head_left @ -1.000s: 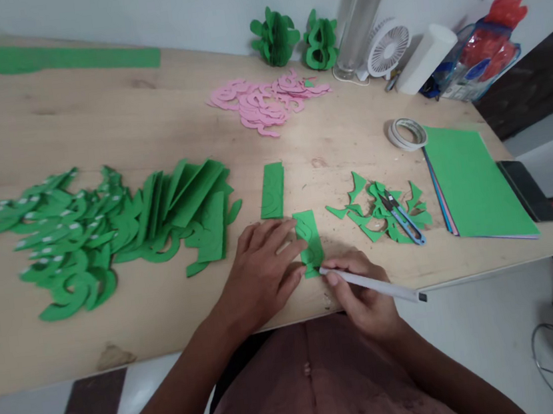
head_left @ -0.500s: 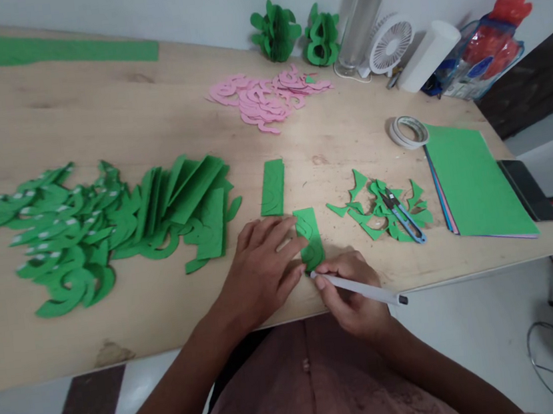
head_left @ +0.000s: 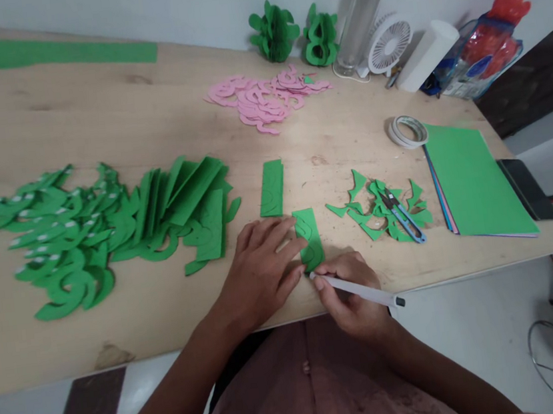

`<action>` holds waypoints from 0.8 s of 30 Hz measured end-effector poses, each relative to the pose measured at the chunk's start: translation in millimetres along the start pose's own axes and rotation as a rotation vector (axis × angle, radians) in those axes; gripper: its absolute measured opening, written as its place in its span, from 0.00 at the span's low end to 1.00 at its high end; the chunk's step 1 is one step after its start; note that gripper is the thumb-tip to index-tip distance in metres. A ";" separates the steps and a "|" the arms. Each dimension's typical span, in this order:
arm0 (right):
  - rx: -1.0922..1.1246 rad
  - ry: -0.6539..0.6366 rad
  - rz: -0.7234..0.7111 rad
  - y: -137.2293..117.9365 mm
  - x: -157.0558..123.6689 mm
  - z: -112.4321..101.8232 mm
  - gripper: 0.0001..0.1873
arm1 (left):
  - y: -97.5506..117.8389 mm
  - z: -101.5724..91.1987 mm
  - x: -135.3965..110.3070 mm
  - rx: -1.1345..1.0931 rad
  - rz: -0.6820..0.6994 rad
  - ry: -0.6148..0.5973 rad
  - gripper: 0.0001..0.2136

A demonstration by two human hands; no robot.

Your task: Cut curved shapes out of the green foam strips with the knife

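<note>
A folded green paper strip point(head_left: 309, 233) with curved lines drawn on it lies near the table's front edge. My left hand point(head_left: 260, 269) rests flat with fingers spread, its fingertips on the strip's left side. In my right hand point(head_left: 355, 291) is a white pen point(head_left: 354, 286), its tip at the strip's lower end and its dark end pointing right. Just beyond lies a second folded green strip point(head_left: 271, 187), also marked with a curve. Left of my left hand are folded green sheets point(head_left: 193, 183) and a heap of cut green curls point(head_left: 69, 239).
Thread snips point(head_left: 405, 216) lie on green scraps point(head_left: 362, 213) to the right. Beyond are a tape roll point(head_left: 407, 132) and a stack of coloured paper point(head_left: 478, 182). Pink cutouts point(head_left: 263, 101), green paper flowers point(head_left: 274, 31), a bottle point(head_left: 361, 18) and a small fan point(head_left: 389, 44) stand farther back.
Almost nothing differs. The pen's rear end has shifted very slightly left and down, while both hands stay at the strip; the whole view has moved a few pixels.
</note>
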State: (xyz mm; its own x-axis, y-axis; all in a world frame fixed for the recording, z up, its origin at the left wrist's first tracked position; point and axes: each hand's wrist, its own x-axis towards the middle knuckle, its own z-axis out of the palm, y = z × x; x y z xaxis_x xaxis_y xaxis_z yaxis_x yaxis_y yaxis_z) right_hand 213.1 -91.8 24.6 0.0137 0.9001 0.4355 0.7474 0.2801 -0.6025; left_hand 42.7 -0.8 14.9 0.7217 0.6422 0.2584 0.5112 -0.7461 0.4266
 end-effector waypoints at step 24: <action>-0.005 0.022 0.030 -2.1 1.7 -3.0 0.04 | -1.1 -0.1 -0.7 -0.002 0.002 0.006 0.12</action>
State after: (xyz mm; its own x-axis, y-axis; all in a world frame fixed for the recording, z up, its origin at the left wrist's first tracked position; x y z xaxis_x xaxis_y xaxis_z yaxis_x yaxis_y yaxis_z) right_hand 213.6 -91.9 28.6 0.0513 0.9005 0.4319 0.7497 0.2510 -0.6124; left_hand 41.6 -0.5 14.4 0.7200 0.6415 0.2646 0.5085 -0.7472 0.4278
